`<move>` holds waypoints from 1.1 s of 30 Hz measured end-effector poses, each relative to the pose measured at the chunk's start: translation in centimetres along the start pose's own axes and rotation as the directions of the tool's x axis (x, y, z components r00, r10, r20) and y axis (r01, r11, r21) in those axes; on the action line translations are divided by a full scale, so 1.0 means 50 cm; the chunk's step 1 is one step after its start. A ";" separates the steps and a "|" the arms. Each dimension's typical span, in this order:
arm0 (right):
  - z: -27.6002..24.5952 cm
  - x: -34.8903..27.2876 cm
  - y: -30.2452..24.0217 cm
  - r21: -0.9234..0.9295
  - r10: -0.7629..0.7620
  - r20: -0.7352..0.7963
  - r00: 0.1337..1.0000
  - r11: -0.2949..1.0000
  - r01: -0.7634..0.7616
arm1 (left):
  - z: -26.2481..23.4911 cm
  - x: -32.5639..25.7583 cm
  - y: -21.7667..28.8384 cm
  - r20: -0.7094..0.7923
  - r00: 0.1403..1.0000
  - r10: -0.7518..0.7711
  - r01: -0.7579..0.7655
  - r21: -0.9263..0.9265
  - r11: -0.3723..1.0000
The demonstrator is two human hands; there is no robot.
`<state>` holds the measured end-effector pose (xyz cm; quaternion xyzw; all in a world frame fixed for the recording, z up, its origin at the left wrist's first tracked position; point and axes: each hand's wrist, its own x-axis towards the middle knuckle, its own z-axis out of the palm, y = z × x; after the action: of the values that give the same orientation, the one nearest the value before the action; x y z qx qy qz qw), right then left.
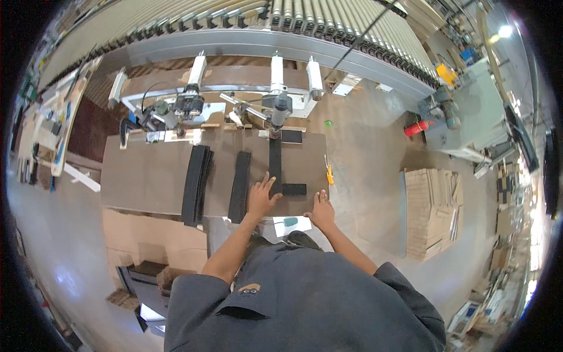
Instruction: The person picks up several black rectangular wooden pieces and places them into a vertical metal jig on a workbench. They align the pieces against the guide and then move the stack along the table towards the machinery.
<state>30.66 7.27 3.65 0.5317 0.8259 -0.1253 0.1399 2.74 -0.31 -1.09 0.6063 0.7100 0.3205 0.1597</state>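
A long black strip (275, 158) lies lengthwise on the brown work table (141, 170), its far end under the tip of a drill-like machine head (281, 111). My left hand (263, 198) rests at the strip's near end, fingers apart, index finger and thumb against it. A short black block (295, 189) sits to the right of that end. My right hand (321, 211) is on the table's near right corner, fingers spread and holding nothing. Left of my left hand lie black strips (239, 185), and farther left a thicker stack of black strips (195, 185).
Another machine head (190, 102) stands at the table's far side, left of the first. A small dark rectangular piece (292, 136) lies at the far edge. An orange-handled tool (329, 175) is at the right edge. Stacked cardboard (431, 211) stands on the floor to the right.
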 end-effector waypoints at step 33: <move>0.006 -0.028 0.024 0.206 0.061 -0.006 0.998 0.977 -0.059 | -0.193 0.068 0.081 -0.142 0.953 -0.267 0.297 0.268 0.917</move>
<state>32.32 6.49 3.79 0.5688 0.7928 -0.2026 0.0829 -0.84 0.70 9.27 0.4970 0.8361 0.2186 0.0781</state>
